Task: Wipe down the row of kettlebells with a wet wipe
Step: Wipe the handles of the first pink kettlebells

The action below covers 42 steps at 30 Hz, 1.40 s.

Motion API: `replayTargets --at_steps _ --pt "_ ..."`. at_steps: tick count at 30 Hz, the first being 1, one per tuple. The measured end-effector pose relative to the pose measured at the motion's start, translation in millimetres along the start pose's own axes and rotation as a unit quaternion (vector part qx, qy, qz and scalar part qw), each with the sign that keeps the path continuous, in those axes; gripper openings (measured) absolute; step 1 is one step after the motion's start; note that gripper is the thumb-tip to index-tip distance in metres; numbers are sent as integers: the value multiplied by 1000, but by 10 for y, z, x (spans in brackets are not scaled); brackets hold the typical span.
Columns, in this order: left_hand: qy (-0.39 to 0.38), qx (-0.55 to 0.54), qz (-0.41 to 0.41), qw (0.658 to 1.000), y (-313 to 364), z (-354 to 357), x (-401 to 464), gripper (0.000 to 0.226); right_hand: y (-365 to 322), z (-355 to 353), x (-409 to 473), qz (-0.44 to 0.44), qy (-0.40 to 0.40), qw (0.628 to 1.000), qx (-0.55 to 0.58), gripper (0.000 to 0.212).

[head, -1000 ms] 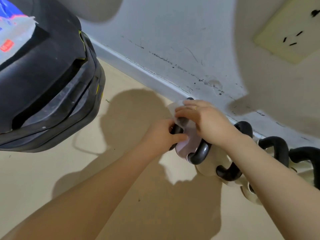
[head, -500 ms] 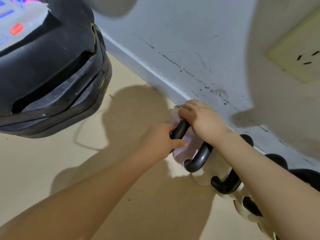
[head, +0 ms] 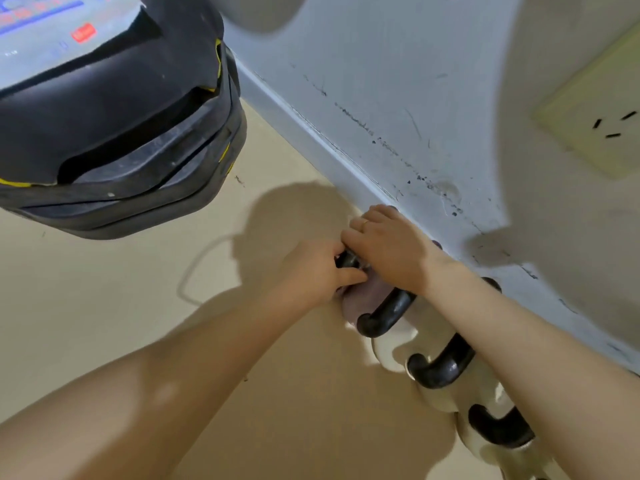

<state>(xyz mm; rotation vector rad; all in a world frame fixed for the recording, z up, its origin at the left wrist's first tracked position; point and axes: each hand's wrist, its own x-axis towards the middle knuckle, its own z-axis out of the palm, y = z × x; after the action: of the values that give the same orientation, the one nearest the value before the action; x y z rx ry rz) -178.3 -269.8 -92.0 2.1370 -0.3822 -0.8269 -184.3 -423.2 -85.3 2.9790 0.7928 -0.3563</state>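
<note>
A row of kettlebells with black handles and pale bodies runs along the wall toward the lower right. The nearest-left one has a pinkish body [head: 360,301] and a black handle [head: 388,313]. My left hand [head: 311,271] grips the left end of that handle. My right hand [head: 391,249] curls over the handle's far end by the wall. Only a pale sliver of the wet wipe [head: 364,264] shows between my hands. My right forearm partly covers the second kettlebell [head: 440,370] and the third kettlebell [head: 498,431].
A large black padded piece of gym equipment [head: 121,133] stands on the beige floor [head: 277,410] at the upper left. The scuffed pale wall with its baseboard [head: 311,129] runs diagonally behind the kettlebells. A wall socket [head: 595,123] sits at the upper right.
My right hand slid along the first kettlebell's handle toward the wall end, and the wipe that showed under it is now almost hidden. The view shifted, bringing more kettlebells into the lower right.
</note>
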Motion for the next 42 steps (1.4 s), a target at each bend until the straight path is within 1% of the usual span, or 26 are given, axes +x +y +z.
replayTargets --at_steps 1,4,7,8,10,11,13,15,16,17,18,20,21,23,24,26,27,28,29,31,32,33,35,36,39,42 --pt "6 3 4 1000 -5 1 -9 28 93 -18 8 11 6 1000 25 7" --pt "11 10 1 1000 -5 14 -31 30 373 57 39 127 28 978 162 16" --pt "20 18 -3 1000 -1 -1 -26 31 421 185 102 238 20 919 314 19" --pt "23 19 -2 1000 -1 -4 -29 31 411 214 120 258 17 904 341 20" --pt "40 19 1 999 -4 17 -46 33 405 208 131 290 17 891 348 21" --pt "56 15 4 998 -10 44 -61 34 374 180 117 295 23 897 328 21" --pt "97 8 11 995 -37 116 -97 33 234 115 84 260 33 932 252 25" --pt "125 6 24 992 -79 178 -115 27 57 79 33 165 42 976 133 26" --pt "133 5 29 991 -98 193 -112 22 20 66 2 116 33 989 82 24" --pt "139 7 31 990 -104 190 -109 18 18 34 -19 94 15 994 46 22" --pt "144 14 34 989 -105 184 -107 20 28 -13 -30 101 3 995 23 22" --pt "148 19 38 988 -86 173 -113 27 -29 -86 -11 154 -14 988 2 23" --pt "146 6 37 989 -76 166 -117 25 -133 -97 11 170 -23 985 -13 18" --pt "132 -42 21 990 -101 150 -145 17 -388 -51 42 132 -31 991 -21 5" --pt "109 -79 9 991 -148 131 -192 20 -497 -32 25 101 -33 994 -16 5" --pt "30 -169 3 985 -316 83 -344 48 -511 -42 -37 60 -40 997 -40 8" --pt "3 -200 8 980 -415 50 -424 62 -443 -54 -40 58 -47 995 -66 9" --pt "-6 -211 9 977 -507 6 -501 70 -401 -66 -35 74 -54 991 -94 10" --pt "2 -214 7 977 -581 -44 -567 69 -417 -77 -19 96 -60 988 -100 13" --pt "52 -231 -1 971 -672 -149 -630 53 -619 -43 28 135 -62 988 -43 20" --pt "73 -234 -6 970 -685 -189 -632 43 -776 3 37 144 -70 986 -35 22" --pt "85 -224 -10 971 -685 -219 -625 35 -918 39 29 135 -60 986 -78 24" --pt "89 -190 -10 978 -657 -242 -599 26 -1064 72 -6 89 -74 973 -202 28" --pt "86 -177 -10 980 -642 -235 -589 23 -1068 74 -12 79 -96 964 -233 29" --pt "94 -157 -4 983 -578 -184 -570 22 -962 74 45 45 -101 967 -229 30" --pt "118 -132 20 984 -553 -171 -586 28 -982 68 131 114 -112 971 -179 30"
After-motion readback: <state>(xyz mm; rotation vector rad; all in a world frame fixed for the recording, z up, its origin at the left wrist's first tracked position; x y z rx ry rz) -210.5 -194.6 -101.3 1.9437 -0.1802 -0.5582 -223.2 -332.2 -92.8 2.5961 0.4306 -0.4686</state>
